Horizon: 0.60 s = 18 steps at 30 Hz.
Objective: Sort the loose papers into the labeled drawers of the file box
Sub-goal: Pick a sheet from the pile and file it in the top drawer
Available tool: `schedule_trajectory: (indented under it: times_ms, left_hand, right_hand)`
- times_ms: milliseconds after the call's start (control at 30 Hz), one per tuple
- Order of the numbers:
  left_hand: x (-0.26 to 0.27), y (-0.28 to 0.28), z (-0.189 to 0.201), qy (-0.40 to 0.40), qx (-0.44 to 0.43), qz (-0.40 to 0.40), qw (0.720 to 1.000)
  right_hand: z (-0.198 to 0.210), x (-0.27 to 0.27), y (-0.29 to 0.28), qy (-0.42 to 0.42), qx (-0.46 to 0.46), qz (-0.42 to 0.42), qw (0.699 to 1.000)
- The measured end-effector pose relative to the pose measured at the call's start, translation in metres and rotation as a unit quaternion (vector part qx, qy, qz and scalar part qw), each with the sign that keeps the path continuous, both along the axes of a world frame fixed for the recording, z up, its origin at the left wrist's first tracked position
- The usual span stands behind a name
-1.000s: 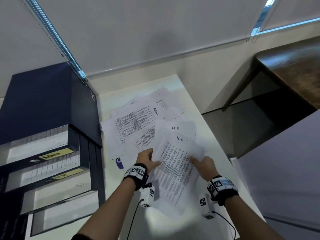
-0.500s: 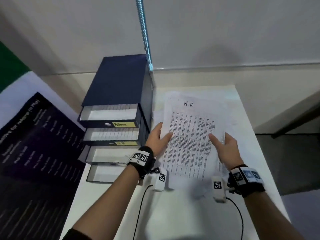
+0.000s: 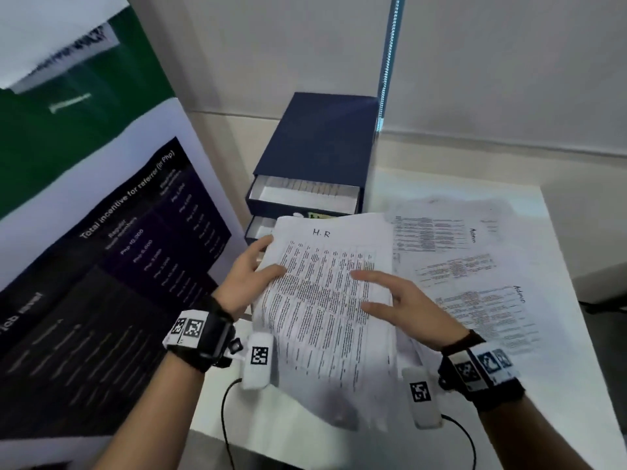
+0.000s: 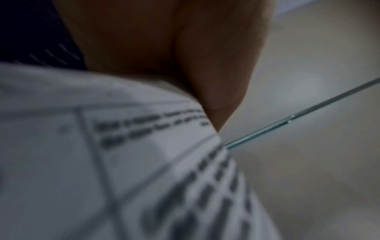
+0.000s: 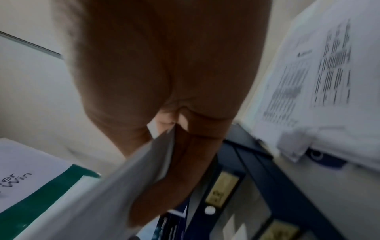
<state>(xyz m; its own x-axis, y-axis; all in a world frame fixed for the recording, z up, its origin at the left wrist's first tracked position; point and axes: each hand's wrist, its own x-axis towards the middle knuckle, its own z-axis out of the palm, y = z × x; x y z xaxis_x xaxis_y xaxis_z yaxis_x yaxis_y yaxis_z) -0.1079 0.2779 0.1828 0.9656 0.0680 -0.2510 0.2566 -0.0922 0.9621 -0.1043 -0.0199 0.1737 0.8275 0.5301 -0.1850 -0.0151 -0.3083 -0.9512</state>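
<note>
A stack of printed papers marked "H.R" (image 3: 325,300) is held between both hands, above the white table (image 3: 559,385). My left hand (image 3: 252,278) grips its left edge, thumb on top. My right hand (image 3: 390,300) pinches the right side; in the right wrist view the H.R sheets (image 5: 92,186) pass between thumb and fingers (image 5: 185,170). The dark blue file box (image 3: 322,147) stands just beyond, its top drawer (image 3: 302,198) pulled out. The stack's far edge covers the front of the second drawer. Yellow drawer labels (image 5: 222,190) show below my right hand.
Loose sheets marked "Admin" (image 3: 468,266) lie spread on the table to the right of the stack. A large poster board (image 3: 112,266) leans at the left, close to the file box. A bead chain (image 3: 386,62) hangs down the wall behind the box.
Both hands lifted the H.R stack off the loose pile and carried it left toward the file box. The head view swung left, so the box now sits straight ahead.
</note>
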Motion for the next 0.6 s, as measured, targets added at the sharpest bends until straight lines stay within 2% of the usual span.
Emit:
schedule_trajectory:
  times_ms: [100,167,267,367,467,533,600]
  left_hand:
    - [-0.016,0.033,0.0,0.012,-0.011,0.03,0.999]
    - [-0.024,0.049,-0.002,0.02,-0.024,0.048,0.998]
    - [-0.034,0.065,-0.006,0.053,-0.054,0.031,0.997]
    - [-0.038,0.077,-0.016,0.094,-0.062,-0.003,0.994]
    - [-0.035,0.085,-0.028,0.067,-0.047,-0.032,0.996]
    - [-0.029,0.087,-0.03,0.034,-0.031,-0.01,0.999]
    - [-0.02,0.087,-0.029,0.018,-0.033,0.034,0.999]
  right_hand:
    - [-0.013,-0.005,0.037,0.092,0.049,0.011,0.994]
    - [-0.022,-0.001,0.058,0.167,0.085,-0.016,0.982]
    - [-0.029,0.013,0.081,0.254,0.116,-0.072,0.957]
    - [-0.021,0.031,0.095,0.275,0.119,-0.152,0.942]
    - [-0.016,0.044,0.101,0.283,0.134,-0.217,0.925]
    - [-0.011,0.045,0.099,0.269,0.109,-0.18,0.94]
    - [-0.003,0.039,0.092,0.278,0.072,-0.093,0.953]
